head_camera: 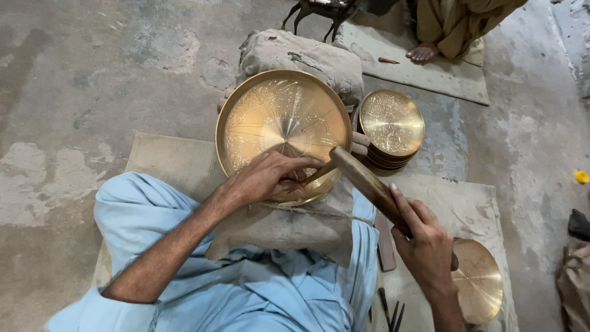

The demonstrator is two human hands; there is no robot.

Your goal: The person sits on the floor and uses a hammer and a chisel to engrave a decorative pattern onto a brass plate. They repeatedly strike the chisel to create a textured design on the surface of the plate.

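A large round brass plate (279, 120) with engraved patterns rests on a cloth pad (289, 224) over my lap. My left hand (270, 178) lies on the plate's near rim, fingers pinched on a thin metal chisel (316, 172) whose tip touches the plate. My right hand (424, 243) grips the handle of a wooden mallet (362, 178), its head right by the chisel's upper end.
A stack of smaller brass plates (392, 126) sits right of the big plate. Another brass plate (479, 280) lies on the mat by my right hand, with several small tools (390, 310) near it. A stuffed sack (301, 55) lies behind the plate. Another person's foot (423, 53) rests on a far mat.
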